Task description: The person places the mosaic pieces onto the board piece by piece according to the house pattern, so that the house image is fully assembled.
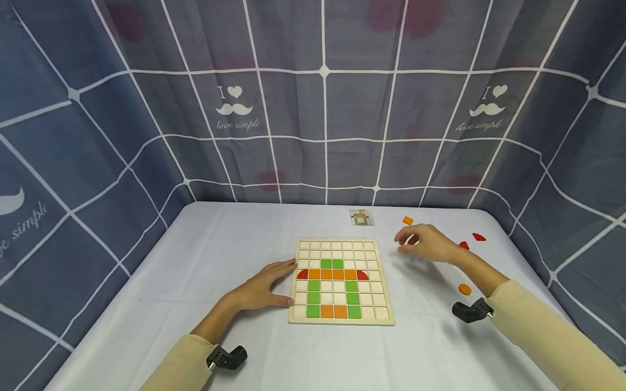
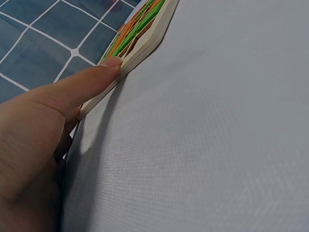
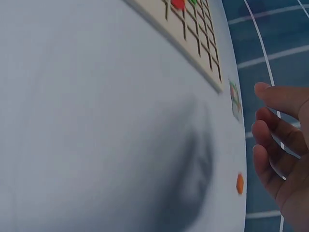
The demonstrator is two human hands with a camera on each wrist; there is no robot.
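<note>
A square wooden grid board (image 1: 342, 253) lies flat on the white table. Green squares (image 1: 313, 298), orange squares (image 1: 332, 274) and two red rounded pieces (image 1: 362, 275) fill some of its cells. Along the board's left edge rests my left hand (image 1: 261, 285), thumb and fingers spread apart; in the left wrist view its thumb (image 2: 91, 82) touches the board's rim. My right hand (image 1: 427, 243) hovers over the table to the right of the board, fingers loosely bent with nothing between them. An orange four-sided piece (image 1: 407, 220) lies just beyond it.
Behind the board lies a small pattern card (image 1: 362, 217). Red pieces (image 1: 479, 237) lie at the right, one partly behind the right forearm, and an orange round piece (image 1: 464, 289) sits nearer. Grey-blue checked curtains (image 1: 293, 108) enclose the table's back and sides.
</note>
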